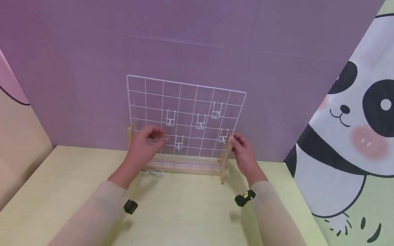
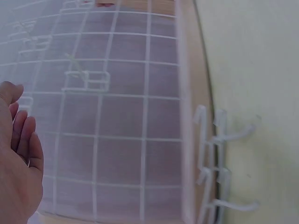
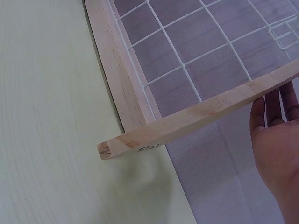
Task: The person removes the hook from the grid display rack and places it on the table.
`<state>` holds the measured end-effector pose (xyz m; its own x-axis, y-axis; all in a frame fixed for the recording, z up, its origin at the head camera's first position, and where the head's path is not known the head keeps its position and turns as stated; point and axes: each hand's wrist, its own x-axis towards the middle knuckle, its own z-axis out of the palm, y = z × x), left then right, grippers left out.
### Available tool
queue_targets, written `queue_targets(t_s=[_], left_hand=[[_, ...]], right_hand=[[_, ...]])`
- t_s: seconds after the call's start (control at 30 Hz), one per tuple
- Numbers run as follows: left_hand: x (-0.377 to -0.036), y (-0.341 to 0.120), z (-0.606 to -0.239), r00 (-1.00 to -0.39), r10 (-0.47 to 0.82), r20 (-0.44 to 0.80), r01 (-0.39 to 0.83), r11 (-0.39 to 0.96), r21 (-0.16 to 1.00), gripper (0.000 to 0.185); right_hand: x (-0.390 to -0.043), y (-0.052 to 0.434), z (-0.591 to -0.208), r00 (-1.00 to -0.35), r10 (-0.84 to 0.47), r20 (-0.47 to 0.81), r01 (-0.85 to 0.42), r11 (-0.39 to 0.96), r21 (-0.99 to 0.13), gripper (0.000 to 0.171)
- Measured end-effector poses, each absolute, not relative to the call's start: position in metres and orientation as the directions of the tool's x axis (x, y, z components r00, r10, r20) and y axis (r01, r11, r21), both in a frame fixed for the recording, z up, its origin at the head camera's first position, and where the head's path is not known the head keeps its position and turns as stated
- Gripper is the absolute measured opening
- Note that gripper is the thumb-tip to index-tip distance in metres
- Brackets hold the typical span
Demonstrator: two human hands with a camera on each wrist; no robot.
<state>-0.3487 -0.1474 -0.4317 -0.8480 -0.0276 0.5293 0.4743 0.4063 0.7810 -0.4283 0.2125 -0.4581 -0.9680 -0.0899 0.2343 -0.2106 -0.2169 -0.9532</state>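
Observation:
A white wire grid panel [image 1: 188,105] stands upright in a wooden stand [image 1: 224,163] at the back of the table. Several white wire hooks [image 1: 200,122] hang on its bars. My left hand [image 1: 144,145] is in front of the panel's lower left, fingers loosely bent and nothing between them. Just above its fingertips is one hanging hook [image 1: 170,118]. My right hand [image 1: 244,155] holds the upper part of the right wooden post [image 3: 210,105], with fingers behind it in the right wrist view. Another hook [image 1: 222,137] hangs beside that post.
Two loose white hooks [image 2: 224,135] lie on the table by the stand's base, near the left forearm. The pale wooden table [image 1: 184,224] stretches toward me. Behind the panel rises a purple backdrop [image 1: 194,28], and a panda print [image 1: 374,120] covers the right wall.

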Motion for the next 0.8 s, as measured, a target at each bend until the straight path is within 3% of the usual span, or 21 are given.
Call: queue_targets(t_s=[0.2,0.5,0.8], left_hand=[[-0.350,-0.140,-0.416,-0.786,-0.045,0.617,0.553,0.395,0.734,0.029],[-0.353,-0.135,-0.407,-0.742,-0.067,0.667,0.590,0.404,0.698,0.028],[-0.357,-0.133,-0.402,-0.699,-0.053,0.713,0.634,0.415,0.652,0.018]], right_hand=[[-0.429,0.213,-0.459,-0.969,-0.089,0.230,-0.210,-0.192,-0.959,0.035],[-0.428,0.214,-0.460,-0.970,-0.084,0.227,-0.204,-0.215,-0.955,0.012],[-0.429,0.214,-0.461,-0.968,-0.088,0.236,-0.212,-0.220,-0.952,0.015]])
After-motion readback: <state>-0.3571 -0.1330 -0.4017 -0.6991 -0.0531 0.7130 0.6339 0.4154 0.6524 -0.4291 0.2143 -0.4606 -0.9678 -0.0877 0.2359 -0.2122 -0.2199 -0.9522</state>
